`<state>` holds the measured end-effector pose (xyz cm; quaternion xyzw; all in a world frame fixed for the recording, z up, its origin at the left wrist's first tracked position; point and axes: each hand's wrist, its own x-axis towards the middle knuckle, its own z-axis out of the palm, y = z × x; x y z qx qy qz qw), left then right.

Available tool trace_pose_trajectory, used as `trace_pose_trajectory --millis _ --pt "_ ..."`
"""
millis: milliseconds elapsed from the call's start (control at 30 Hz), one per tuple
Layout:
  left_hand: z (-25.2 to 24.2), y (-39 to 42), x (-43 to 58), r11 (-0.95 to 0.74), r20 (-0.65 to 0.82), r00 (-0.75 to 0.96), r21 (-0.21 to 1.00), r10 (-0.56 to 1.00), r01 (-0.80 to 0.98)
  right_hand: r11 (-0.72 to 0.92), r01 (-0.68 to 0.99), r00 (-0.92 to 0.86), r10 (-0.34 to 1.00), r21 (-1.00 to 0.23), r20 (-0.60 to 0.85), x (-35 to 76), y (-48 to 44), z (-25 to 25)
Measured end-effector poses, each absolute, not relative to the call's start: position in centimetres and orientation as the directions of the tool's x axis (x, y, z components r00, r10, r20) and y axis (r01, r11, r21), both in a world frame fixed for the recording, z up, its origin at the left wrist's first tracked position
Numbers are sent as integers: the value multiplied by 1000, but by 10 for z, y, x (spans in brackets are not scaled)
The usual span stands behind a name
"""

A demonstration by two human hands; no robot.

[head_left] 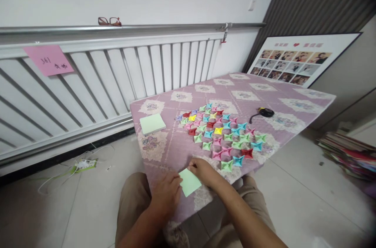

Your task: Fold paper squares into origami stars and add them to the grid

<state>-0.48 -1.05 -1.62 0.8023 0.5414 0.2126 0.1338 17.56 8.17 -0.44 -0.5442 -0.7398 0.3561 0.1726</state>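
Observation:
A light green square of paper (190, 184) lies on the near end of the table, between my hands. My left hand (168, 191) is closed, its fingertips gripping the paper's left edge. With bent fingers, my right hand (202, 170) pinches the far corner of the same sheet. Just beyond it stand rows of small folded paper shapes (218, 130) in green, blue, pink, red, yellow and purple. To the left, a pad of light green paper squares (152, 123) rests near the table's edge.
A patterned purple tablecloth (176, 150) covers the table. On it, right of the folded shapes, lies a black object with a strap (266, 112). A white radiator (176, 64) runs behind. A photo board (302, 60) leans at the far end; stacked papers (349, 154) sit right.

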Motion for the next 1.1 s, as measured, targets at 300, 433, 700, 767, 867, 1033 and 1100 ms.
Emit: trace_pose_trajectory --millis 300,433,700,767,867,1033,1100 --pt "-41 -30 -2 -518 15 536 282 844 808 199 715 -376 917 -670 -129 177 90 -11" --pt "-40 -28 -2 -530 -14 557 288 831 798 214 719 -371 923 -661 -104 177 91 -17" --pt "-36 -28 0 -524 -15 549 282 836 804 271 707 -272 957 -653 103 183 76 -16" --pt "-35 -29 0 -522 -11 547 283 837 805 292 708 -242 956 -643 168 186 61 -15" --pt "-35 -28 0 -517 -15 545 294 838 804 460 687 -318 886 -563 337 188 29 -21" --pt "-35 -26 0 -505 -60 554 336 831 795 593 734 -489 799 -330 348 186 -19 -45" --pt "-35 -26 0 -500 -77 555 348 828 793 586 760 -507 805 -281 309 186 -27 -54"
